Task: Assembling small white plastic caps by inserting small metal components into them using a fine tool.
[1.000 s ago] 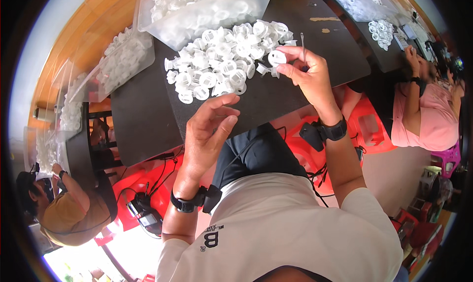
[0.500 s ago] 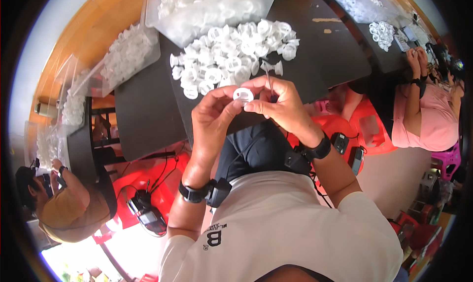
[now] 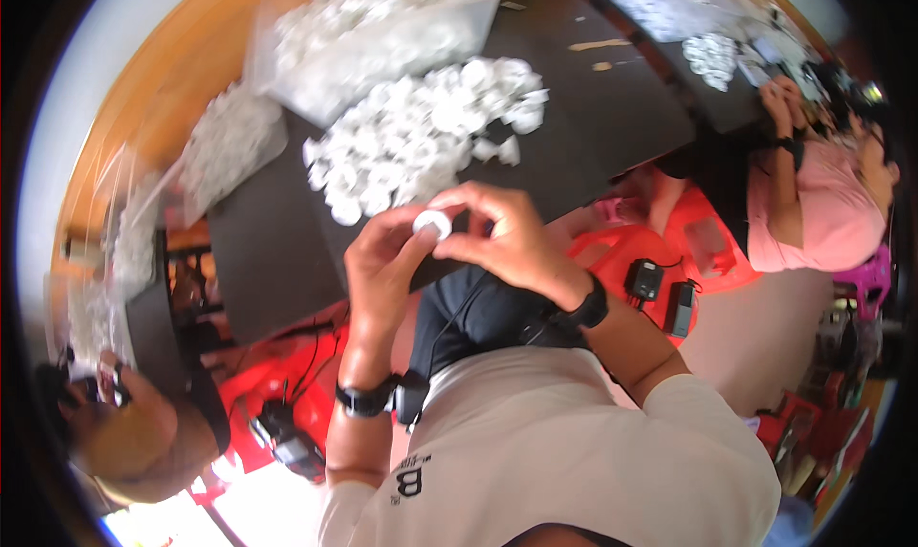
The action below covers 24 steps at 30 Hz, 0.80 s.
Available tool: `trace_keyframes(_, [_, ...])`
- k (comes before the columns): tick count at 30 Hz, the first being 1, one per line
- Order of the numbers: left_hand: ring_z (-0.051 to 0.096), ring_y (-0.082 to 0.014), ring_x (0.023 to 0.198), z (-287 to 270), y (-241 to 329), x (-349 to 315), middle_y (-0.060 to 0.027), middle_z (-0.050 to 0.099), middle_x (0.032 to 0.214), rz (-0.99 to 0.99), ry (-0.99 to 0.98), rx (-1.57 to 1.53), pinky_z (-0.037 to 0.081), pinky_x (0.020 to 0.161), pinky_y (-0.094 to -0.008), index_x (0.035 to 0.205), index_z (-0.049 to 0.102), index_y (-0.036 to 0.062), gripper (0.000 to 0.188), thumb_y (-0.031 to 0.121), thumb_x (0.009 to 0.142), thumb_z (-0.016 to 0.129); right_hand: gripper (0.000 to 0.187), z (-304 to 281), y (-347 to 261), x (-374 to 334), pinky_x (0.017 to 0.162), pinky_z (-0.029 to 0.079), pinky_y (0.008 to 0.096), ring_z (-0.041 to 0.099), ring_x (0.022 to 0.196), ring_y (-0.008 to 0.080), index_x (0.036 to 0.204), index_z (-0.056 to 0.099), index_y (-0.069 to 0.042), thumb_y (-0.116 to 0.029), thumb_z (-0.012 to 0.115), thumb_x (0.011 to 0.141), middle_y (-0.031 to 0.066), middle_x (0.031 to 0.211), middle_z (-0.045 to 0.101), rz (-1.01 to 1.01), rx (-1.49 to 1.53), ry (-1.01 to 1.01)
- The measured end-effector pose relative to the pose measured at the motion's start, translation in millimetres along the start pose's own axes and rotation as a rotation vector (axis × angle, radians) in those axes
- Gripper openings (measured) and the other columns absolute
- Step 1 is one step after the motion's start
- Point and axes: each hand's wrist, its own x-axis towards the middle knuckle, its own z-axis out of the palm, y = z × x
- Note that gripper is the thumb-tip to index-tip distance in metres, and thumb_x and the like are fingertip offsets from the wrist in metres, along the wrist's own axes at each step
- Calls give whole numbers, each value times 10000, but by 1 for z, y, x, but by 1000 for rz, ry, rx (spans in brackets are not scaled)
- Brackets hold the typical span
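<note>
A small white round plastic part (image 3: 432, 224) is between my two hands, above the near edge of the dark table (image 3: 273, 260). My left hand (image 3: 381, 260) pinches it, the thumb lying across its face. My right hand (image 3: 505, 236) has thumb and forefinger closed at the part's right side. Something dark shows in the right palm, too blurred to name. Just beyond my fingers spreads a loose pile of similar white plastic parts (image 3: 411, 131). A few separate pieces (image 3: 497, 151) lie at the pile's right.
A clear plastic bin (image 3: 382, 54) full of white parts stands behind the pile; another bin (image 3: 229, 150) is at left. One person in pink (image 3: 813, 207) works at right, another in brown (image 3: 129, 437) at left. Red stools (image 3: 622, 260) with black devices flank me.
The whole view has shifted, with pile and hands now further left and lower. The part has turned in my fingers. A thin metal tool that stuck up from my right hand no longer shows.
</note>
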Motion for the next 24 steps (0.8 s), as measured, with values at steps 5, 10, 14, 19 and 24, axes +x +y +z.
trace_keyframes(5, [644,-130,917,-12,2,3,-73,687,986,41,-7,-39,513,847,-264,1123,634,-21,243,-64,883,645,530,-32,-14,0,512,422,202,498,560,25,1295,554,-64,-76,768,811,25,843,675,-142,45,253])
trace_keyframes(10, [636,-112,901,-15,10,5,-56,683,981,53,38,13,506,840,-253,1088,650,-10,212,-59,881,653,250,-88,-52,23,522,412,176,519,601,13,1194,612,-53,-81,594,946,22,813,663,-256,175,455])
trace_keyframes(14, [625,-105,915,-17,3,-3,-44,656,1004,74,-78,113,501,840,-252,1029,645,-1,152,-59,889,643,327,-44,-30,13,520,455,227,547,620,61,1136,663,-58,-94,743,821,23,871,651,-222,-96,74])
trace_keyframes(19, [632,-121,943,-14,9,-12,-59,640,1013,108,-113,81,505,854,-261,1037,637,-10,181,-97,878,631,411,-11,-19,-1,552,486,272,605,652,133,1131,654,-42,-59,793,745,56,908,668,-64,-35,-139])
trace_keyframes(24, [640,-129,948,-15,6,-11,-63,655,1004,86,-105,75,512,856,-267,1037,633,-12,164,-84,889,631,348,0,-6,1,565,474,276,621,646,128,1078,671,-18,-55,789,753,71,865,698,-100,-34,-83])
